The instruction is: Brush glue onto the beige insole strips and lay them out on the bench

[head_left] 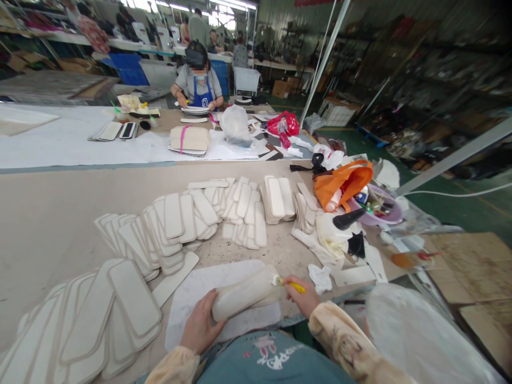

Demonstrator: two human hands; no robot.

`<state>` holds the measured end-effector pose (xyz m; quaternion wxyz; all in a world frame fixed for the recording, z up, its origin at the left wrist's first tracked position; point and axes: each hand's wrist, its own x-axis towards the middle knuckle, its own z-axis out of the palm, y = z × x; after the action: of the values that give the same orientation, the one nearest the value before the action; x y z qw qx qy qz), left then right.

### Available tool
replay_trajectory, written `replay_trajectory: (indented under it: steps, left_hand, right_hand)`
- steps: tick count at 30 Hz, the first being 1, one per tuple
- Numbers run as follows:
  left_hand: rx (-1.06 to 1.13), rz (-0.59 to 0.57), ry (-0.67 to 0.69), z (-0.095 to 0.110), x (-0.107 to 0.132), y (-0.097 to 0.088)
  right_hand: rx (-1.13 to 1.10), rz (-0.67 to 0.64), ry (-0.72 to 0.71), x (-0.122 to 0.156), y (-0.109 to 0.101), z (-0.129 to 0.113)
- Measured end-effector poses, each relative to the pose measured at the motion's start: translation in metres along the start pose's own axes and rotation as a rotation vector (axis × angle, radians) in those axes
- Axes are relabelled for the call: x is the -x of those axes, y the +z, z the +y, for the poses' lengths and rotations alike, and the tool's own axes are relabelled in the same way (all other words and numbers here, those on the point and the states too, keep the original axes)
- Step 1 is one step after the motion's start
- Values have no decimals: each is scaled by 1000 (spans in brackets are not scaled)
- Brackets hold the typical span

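My right hand (303, 295) is closed round a small brush (296, 286) with a yellow handle. Its whitish bristles touch the right end of a long pale panel (246, 290) with rounded ends. At the panel's left end my left hand (204, 322) grips it, thumb on the near side and fingers on the far side. More thin pieces seem to lie under that panel. Beneath them a white sheet (184, 298) is spread on the table, near my body.
Fanned stacks of pale panels (136, 298) cover the left and middle. To the right are a crumpled white tissue (320, 278), an orange bag (343, 184), a purple basin (394, 212) and a bottle of amber liquid (408, 260). Across the table sits a co-worker (200, 85).
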<state>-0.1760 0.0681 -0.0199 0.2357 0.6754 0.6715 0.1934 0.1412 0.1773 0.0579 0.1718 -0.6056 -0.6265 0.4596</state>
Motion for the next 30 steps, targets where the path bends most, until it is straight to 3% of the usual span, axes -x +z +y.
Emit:
replay_trajectory:
  steps: [4, 8, 11, 15, 18, 23, 25, 27, 30]
  left_hand:
    - [5, -3, -4, -1, 1, 1]
    - [6, -14, 1, -2, 1, 1]
    - [11, -21, 2, -1, 0, 1]
    - [22, -27, 12, 0, 0, 1]
    - [30, -21, 6, 0, 1, 1]
    - [55, -3, -7, 2, 2, 1]
    - [60, 5, -9, 3, 2, 1]
    - [62, 11, -4, 3, 1, 1]
    - [62, 10, 17, 1, 0, 3]
  right_hand:
    - [282, 81, -148, 9, -7, -14]
    - [461, -89, -294, 18, 24, -41]
    - [199, -337, -319, 17, 52, -55]
    - [-211, -583, -123, 8, 85, -61]
    - [-179, -563, -72, 3, 89, -59]
    - [10, -299, -55, 3, 53, -49]
    - [-17, -259, -71, 4, 44, -47]
    - [-135, -323, -70, 6, 48, -48]
    - [-325, -485, -64, 5, 73, -55]
